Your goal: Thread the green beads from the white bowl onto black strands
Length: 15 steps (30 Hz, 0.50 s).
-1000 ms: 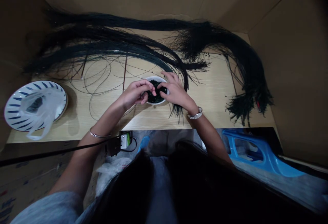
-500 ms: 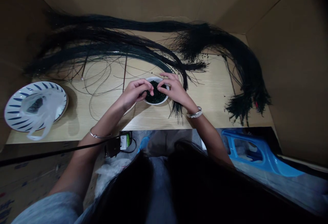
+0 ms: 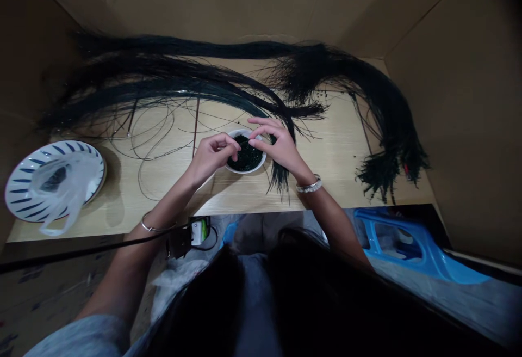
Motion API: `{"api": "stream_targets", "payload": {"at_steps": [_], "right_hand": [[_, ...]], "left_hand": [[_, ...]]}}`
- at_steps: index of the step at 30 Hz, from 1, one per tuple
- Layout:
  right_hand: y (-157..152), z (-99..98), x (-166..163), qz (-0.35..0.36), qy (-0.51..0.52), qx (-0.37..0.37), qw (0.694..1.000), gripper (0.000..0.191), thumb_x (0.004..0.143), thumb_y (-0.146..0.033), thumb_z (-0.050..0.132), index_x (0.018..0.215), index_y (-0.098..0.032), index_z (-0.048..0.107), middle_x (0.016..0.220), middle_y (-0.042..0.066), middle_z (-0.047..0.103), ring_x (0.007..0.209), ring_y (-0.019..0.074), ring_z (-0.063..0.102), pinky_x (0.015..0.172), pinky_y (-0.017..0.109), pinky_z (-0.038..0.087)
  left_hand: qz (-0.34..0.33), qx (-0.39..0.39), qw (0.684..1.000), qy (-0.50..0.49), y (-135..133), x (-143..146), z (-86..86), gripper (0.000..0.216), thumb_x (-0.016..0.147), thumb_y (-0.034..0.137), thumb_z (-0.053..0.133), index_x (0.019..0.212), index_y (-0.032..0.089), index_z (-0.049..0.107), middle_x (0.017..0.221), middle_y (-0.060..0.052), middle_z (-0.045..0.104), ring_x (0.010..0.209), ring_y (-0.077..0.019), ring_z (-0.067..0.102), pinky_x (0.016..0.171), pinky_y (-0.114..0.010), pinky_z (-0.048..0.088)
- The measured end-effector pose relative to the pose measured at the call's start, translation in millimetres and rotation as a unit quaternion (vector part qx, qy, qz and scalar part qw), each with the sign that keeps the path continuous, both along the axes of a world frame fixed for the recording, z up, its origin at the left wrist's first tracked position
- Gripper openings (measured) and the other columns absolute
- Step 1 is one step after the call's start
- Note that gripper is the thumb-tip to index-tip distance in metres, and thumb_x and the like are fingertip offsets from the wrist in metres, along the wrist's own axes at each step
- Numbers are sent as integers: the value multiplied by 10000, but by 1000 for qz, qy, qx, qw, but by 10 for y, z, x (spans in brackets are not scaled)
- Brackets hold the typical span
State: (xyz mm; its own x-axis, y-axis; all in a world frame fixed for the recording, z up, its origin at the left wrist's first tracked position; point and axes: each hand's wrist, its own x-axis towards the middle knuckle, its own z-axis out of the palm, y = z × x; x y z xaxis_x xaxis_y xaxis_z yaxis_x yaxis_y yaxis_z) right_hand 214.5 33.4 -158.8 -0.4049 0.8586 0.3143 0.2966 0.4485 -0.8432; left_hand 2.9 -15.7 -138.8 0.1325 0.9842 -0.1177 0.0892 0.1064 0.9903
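Observation:
A small white bowl (image 3: 246,172) stands near the table's front edge, filled with small dark green, shiny pieces (image 3: 247,157) that look like beads. Over its left rim, my left hand (image 3: 212,153) has thumb and fingers pinched together. My right hand (image 3: 280,146) is above the right rim, thumb and index finger meeting, the other fingers extended. Whatever is between either set of fingertips is too small to make out. Dark cord ends (image 3: 280,177) hang past my right hand toward the table edge, part of a long bundle of dark green cords (image 3: 196,89).
More dark cord bundles (image 3: 228,48) lie along the back, with a thick knotted-looking one (image 3: 391,106) at right. At left, a striped plate (image 3: 20,188) holds a clear plastic bag (image 3: 67,194). Cardboard walls (image 3: 457,101) surround the table. A blue stool (image 3: 432,253) stands below right.
The view has shifted slightly, so the table sits lower in the picture. My left fingertips have drawn a little left, away from the right ones. Both hands remain over the bowl.

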Motion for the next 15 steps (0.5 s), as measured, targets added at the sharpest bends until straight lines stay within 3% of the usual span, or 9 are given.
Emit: {"api": "stream_targets", "payload": {"at_steps": [7, 15], "right_hand": [[-103, 69, -13, -22, -45, 101, 994, 67, 931, -351, 718, 915, -291, 743, 1363, 14, 698, 1335, 299, 505, 1198, 560, 359], [-136, 63, -17, -33, -71, 140, 987, 130, 973, -399, 653, 942, -306, 739, 1349, 1, 706, 1322, 325, 499, 1183, 601, 321]], "left_hand": [[4, 0, 1000, 15, -25, -9, 24, 126, 803, 300, 711, 790, 174, 712, 598, -1, 637, 441, -73, 408, 439, -220, 269], [31, 31, 998, 49, -53, 2, 52, 88, 803, 257, 692, 781, 174, 710, 607, -2, 632, 527, -104, 522, 491, -216, 369]]}}
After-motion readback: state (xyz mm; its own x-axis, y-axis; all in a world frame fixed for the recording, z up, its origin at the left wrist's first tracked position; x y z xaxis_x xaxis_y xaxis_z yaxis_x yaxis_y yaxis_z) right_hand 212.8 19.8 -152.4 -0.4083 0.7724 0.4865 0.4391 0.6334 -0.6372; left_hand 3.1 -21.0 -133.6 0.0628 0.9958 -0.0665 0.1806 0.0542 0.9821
